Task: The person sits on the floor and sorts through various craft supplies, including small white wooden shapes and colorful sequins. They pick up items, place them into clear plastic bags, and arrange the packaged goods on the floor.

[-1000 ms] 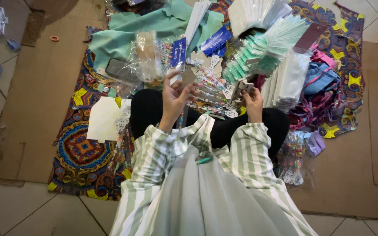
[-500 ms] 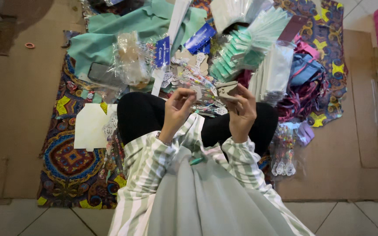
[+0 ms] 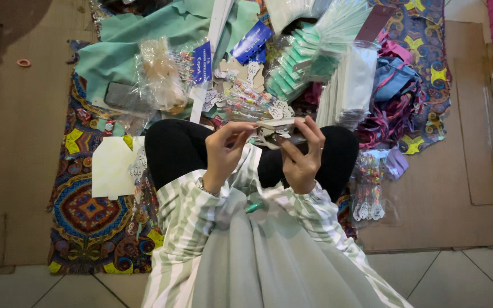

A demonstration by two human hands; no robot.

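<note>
Sitting just above the black-clad knees (image 3: 172, 151), a small white shaped paper card (image 3: 275, 126) is held between the left hand (image 3: 226, 151) and the right hand (image 3: 303, 154), both pinched shut on its edges. Beyond the knees, more white cards strung with colourful beads (image 3: 246, 97) are heaped unhandled; beside the right knee a clear packet of finished-looking cards (image 3: 368, 191) is laid, so work appears partway.
</note>
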